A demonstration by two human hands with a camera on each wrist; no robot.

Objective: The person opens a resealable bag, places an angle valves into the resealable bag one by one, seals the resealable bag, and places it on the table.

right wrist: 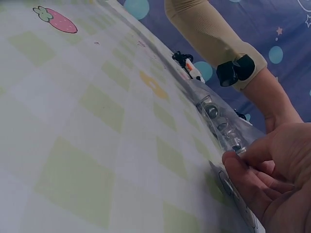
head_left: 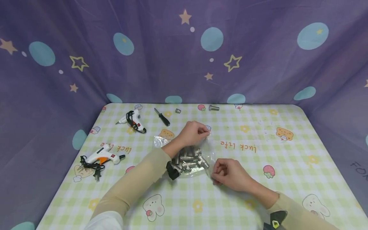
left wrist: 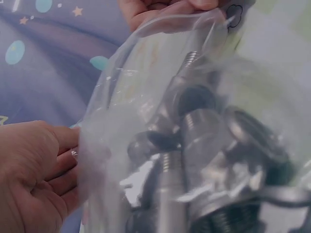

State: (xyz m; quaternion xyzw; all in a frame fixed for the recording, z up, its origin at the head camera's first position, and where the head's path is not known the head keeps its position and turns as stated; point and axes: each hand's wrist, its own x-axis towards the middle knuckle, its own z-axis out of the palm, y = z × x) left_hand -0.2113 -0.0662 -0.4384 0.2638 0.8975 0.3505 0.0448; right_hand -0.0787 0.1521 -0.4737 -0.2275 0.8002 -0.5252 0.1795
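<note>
A clear plastic bag point(head_left: 161, 141) lies on the table, holding several shiny metal pipe fittings point(head_left: 187, 158), some threaded. My left hand point(head_left: 194, 133) reaches over it and pinches the far right corner of the bag's edge. At the near right corner, the curled fingers and thumb of my right hand point(head_left: 231, 174) pinch the same edge. In the left wrist view the fittings point(left wrist: 204, 136) show through the film, with the edge stretched between both hands. The right wrist view has thumb and forefinger meeting on the plastic.
Two white glue guns point(head_left: 107, 156) with black cords lie at the left, one behind the other. A black-handled screwdriver point(head_left: 162, 117), a small metal fitting point(head_left: 178, 111) and a longer threaded metal piece point(head_left: 214, 108) lie along the back. The table has a green checked cloth point(head_left: 287, 153).
</note>
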